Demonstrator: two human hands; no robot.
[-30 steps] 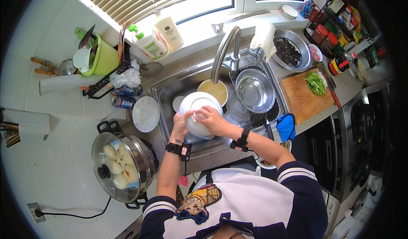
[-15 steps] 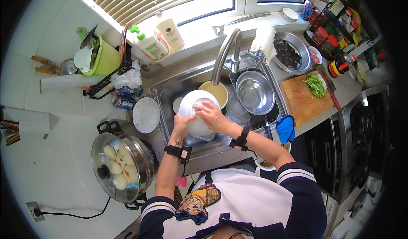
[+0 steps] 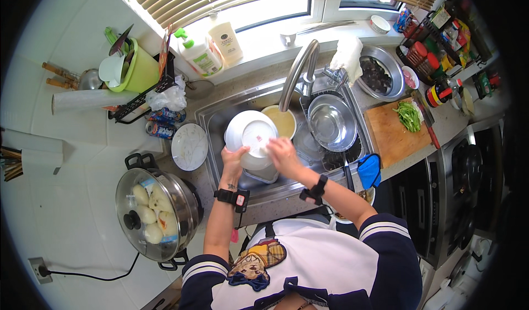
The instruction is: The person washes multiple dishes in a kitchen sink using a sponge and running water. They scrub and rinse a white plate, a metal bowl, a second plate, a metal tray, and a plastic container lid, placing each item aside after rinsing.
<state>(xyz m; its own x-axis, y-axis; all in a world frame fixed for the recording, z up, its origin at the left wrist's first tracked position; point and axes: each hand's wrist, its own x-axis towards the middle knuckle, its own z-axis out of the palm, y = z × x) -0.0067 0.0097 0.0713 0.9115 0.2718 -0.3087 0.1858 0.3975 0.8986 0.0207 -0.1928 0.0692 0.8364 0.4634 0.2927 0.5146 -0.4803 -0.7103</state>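
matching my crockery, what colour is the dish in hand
The dish is white with a reddish base mark; best in head view.

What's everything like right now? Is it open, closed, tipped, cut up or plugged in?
White bowl: tipped, underside showing
Left grip: holding the bowl
Right grip: near the underside, contact unclear
Steamer pot: covered
Tap: no water stream visible
Greens: cut, piled
Steel pan: uncovered
Pump bottle: upright
Power plug: plugged in
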